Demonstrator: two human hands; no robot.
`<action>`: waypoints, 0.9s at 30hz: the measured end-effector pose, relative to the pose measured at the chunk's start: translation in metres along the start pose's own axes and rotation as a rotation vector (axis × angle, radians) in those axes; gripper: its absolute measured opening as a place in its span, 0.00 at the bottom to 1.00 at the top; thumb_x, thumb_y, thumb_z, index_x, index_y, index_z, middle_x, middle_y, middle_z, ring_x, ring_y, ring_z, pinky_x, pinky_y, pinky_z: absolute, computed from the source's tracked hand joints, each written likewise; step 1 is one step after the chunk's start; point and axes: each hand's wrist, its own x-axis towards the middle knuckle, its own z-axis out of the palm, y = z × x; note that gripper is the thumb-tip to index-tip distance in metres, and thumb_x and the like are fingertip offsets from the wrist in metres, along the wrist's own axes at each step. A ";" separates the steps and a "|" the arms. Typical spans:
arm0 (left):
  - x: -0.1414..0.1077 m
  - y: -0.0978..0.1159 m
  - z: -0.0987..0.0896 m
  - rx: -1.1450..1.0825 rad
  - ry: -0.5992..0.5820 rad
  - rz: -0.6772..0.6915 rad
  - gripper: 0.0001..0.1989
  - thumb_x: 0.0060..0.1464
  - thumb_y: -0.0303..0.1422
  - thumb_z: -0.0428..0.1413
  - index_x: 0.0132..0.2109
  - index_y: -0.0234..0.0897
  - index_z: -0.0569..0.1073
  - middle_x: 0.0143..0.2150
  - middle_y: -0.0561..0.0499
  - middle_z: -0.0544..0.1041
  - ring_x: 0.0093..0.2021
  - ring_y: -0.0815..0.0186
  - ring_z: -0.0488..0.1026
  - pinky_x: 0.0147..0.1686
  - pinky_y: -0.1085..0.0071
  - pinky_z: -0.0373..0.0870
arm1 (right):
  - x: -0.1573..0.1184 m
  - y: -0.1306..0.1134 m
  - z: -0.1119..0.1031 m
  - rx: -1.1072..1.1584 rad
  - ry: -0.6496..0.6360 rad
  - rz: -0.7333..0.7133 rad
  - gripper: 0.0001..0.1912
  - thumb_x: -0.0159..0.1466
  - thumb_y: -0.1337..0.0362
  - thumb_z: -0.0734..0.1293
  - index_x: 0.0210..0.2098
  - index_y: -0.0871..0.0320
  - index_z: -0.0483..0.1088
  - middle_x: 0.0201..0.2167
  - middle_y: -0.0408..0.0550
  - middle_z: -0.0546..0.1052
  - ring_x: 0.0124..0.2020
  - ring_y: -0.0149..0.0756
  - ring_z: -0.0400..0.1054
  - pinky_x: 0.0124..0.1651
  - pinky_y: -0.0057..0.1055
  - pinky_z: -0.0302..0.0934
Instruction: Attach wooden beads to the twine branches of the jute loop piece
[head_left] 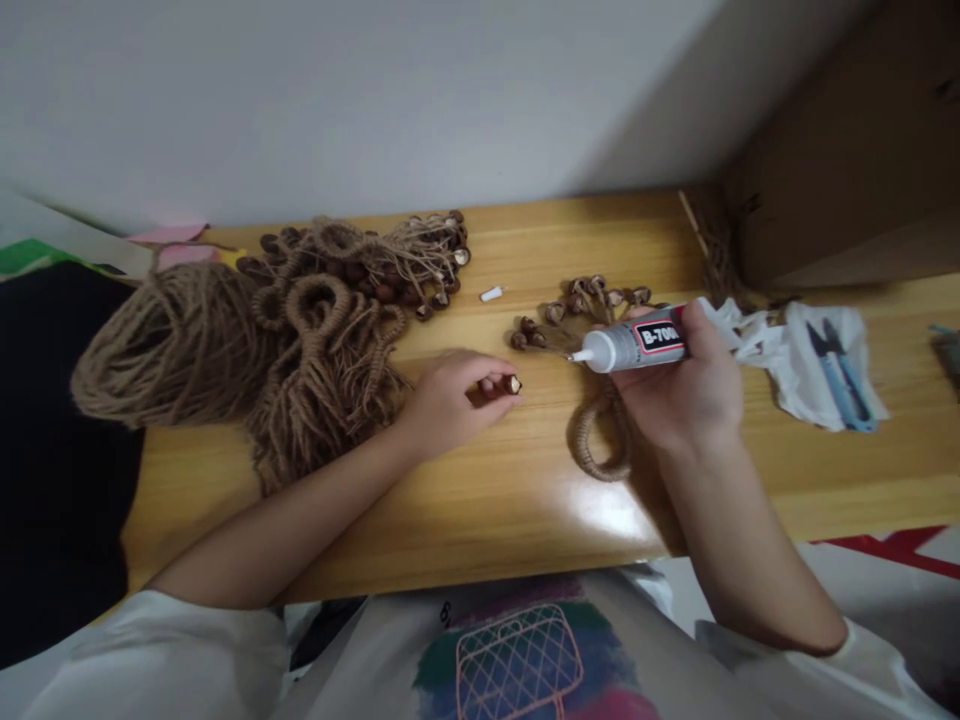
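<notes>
Between the thumb and fingers of my left hand [461, 400] is a small brown nutshell [513, 384] with a pale inside, held above the table. My right hand [686, 385] is wrapped round a grey B-7000 glue tube [641, 342], whose white nozzle points left, a short way from the nutshell. Beneath and beside the tube, a rope-wrapped ring [592, 455] lies on the wood, partly hidden by my right hand. Several nutshells [555, 312] on strings lie behind the tube. A small white cap [492, 294] rests on the table between the hands.
At the left are a ball of twine [176, 345] and a heap of rope rings and cords [322, 380] with many nutshells. Blue-handled snips [844, 385] lie on white plastic [791, 350] at the right. A cardboard box [855, 160] stands at the back right of the wooden table [450, 530].
</notes>
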 end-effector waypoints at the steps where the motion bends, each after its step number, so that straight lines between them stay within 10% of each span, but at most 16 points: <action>1: 0.000 0.000 0.000 -0.005 0.000 0.003 0.08 0.49 0.28 0.65 0.38 0.34 0.78 0.29 0.52 0.79 0.29 0.69 0.74 0.35 0.71 0.71 | 0.000 -0.001 0.001 0.008 -0.001 0.014 0.26 0.73 0.57 0.49 0.24 0.57 0.64 0.20 0.42 0.73 0.22 0.30 0.69 0.26 0.30 0.65; 14: 0.001 -0.002 0.000 0.009 -0.017 -0.009 0.09 0.48 0.27 0.65 0.39 0.35 0.78 0.29 0.52 0.79 0.29 0.69 0.74 0.35 0.70 0.71 | 0.013 0.003 -0.016 -0.057 -0.287 -0.023 0.19 0.67 0.55 0.58 0.22 0.51 0.69 0.21 0.40 0.75 0.23 0.32 0.72 0.43 0.38 0.73; 27: 0.002 -0.005 0.000 0.172 -0.127 0.161 0.06 0.51 0.31 0.64 0.37 0.36 0.79 0.34 0.50 0.74 0.36 0.64 0.71 0.39 0.66 0.68 | 0.009 0.003 -0.016 -0.049 -0.312 0.056 0.20 0.66 0.52 0.59 0.24 0.55 0.69 0.20 0.42 0.75 0.23 0.33 0.72 0.41 0.38 0.73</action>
